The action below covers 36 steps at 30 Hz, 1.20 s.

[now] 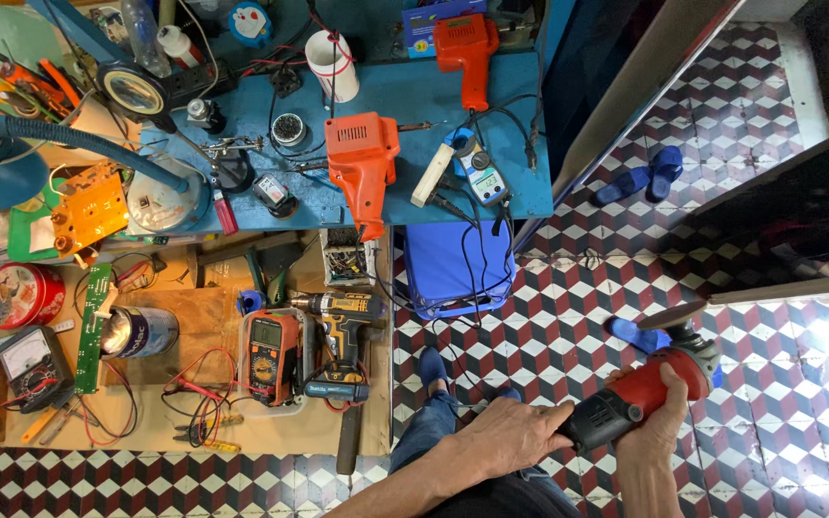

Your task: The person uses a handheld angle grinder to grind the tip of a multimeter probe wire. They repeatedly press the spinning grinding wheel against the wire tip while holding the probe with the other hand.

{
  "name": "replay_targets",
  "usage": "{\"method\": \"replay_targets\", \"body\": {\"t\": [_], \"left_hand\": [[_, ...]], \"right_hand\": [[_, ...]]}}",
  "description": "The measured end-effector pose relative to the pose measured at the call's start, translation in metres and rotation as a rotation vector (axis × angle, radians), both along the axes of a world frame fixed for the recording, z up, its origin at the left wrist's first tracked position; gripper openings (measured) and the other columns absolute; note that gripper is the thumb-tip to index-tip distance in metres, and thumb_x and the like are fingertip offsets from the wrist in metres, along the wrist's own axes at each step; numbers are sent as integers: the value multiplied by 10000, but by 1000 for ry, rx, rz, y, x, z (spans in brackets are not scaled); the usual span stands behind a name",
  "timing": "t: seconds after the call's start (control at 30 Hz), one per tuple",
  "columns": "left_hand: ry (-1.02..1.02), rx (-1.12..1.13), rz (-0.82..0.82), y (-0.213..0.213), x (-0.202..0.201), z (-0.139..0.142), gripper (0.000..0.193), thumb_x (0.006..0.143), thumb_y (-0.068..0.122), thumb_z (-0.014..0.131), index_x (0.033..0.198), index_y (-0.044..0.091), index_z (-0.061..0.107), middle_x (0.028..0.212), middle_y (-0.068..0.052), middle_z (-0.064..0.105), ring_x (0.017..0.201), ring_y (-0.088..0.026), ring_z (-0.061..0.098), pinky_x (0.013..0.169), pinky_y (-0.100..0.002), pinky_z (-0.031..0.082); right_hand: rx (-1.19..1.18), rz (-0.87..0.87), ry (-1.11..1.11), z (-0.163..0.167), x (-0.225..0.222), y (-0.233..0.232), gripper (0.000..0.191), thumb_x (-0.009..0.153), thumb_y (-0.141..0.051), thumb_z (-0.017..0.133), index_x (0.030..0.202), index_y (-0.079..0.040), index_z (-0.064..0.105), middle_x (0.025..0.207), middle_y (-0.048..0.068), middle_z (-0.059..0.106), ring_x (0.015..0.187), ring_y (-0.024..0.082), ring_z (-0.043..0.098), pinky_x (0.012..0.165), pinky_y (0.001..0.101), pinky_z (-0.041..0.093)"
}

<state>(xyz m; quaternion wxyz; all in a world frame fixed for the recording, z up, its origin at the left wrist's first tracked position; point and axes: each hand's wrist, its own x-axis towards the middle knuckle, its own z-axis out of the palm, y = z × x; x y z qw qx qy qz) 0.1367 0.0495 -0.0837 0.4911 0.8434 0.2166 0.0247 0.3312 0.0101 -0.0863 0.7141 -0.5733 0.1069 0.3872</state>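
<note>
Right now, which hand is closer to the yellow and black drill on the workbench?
The left hand. It grips the dark rear end of the red angle grinder, just right of and below the drill. The right hand holds the grinder's red body, farther right.

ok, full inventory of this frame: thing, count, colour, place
soldering guns: 2, orange, blue bench
clamp meter: 1, blue, bench right
magnifier lamp: 1, blue arm, bench left
multimeter: 1, orange-black, cardboard on the floor
cordless drill: 1, yellow-black, beside the multimeter
analog meter: 1, black, far left
round tin: 1, red, left
sandals: 2, blue, tiled floor
angle grinder: 1, red-black, in both hands
left hand: on the grinder's black rear
right hand: around the red body
</note>
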Motion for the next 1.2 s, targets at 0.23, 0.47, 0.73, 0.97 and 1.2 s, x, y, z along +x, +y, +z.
{"method": "replay_targets", "body": {"t": [0.23,0.47,0.73,0.97,1.2], "left_hand": [[-57,31,-28,-4,10,-3,427,1039,338,562,1292,-4,531,827,-137,697,628,-295,689,563,-408,541],[-70,22,-15,-7,12,-5,489,1016,327,553,1365,-14,512,798,-137,690,600,-281,685,521,-395,544],[-91,20,214,-29,-15,-2,474,1040,394,589,1355,41,557,826,-103,686,678,-290,687,612,-418,532],[-194,-131,683,-69,-81,-22,528,977,478,677,1356,110,663,922,-125,746,737,-261,718,689,-382,552],[-424,-996,792,-73,-123,-41,738,963,345,738,1566,1,489,1023,-175,727,867,-213,715,757,-316,602]], "right_hand": [[94,-69,69,-7,13,-11,555,863,-312,755,1257,-45,469,917,109,609,768,238,661,743,383,606],[84,-49,53,-9,13,-13,534,871,-306,744,1267,-78,469,937,116,604,782,241,659,748,388,604],[96,167,71,3,-4,7,461,941,-346,689,1222,-43,486,914,103,631,807,228,655,741,369,585],[226,395,118,-10,-82,37,506,958,-365,735,1279,-34,526,1010,111,624,902,252,634,846,375,583],[333,517,153,-11,-130,40,570,990,-352,748,1361,-30,460,1069,125,572,974,239,611,935,375,577]]}}
